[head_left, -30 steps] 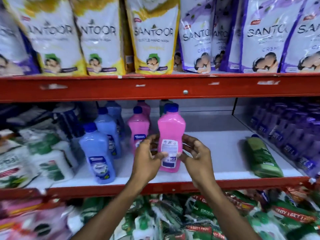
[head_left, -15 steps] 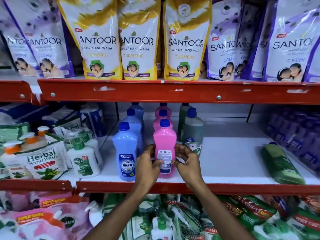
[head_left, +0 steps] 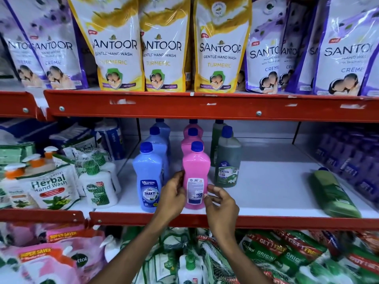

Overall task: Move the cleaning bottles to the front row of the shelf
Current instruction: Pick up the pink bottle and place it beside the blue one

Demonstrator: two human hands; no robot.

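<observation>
On the white shelf [head_left: 266, 193], both hands, left [head_left: 171, 198] and right [head_left: 220, 203], loosely cup the pink bottle [head_left: 195, 171]; full, rigid, probably slick plastic, best gripped at the labelled body.

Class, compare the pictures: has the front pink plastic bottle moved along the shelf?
Yes. The front pink plastic bottle has come forward to the red shelf edge, level with the blue bottle beside it.

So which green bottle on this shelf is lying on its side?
The green bottle at the far right; the green bottle beside the pink one stands upright.
</observation>
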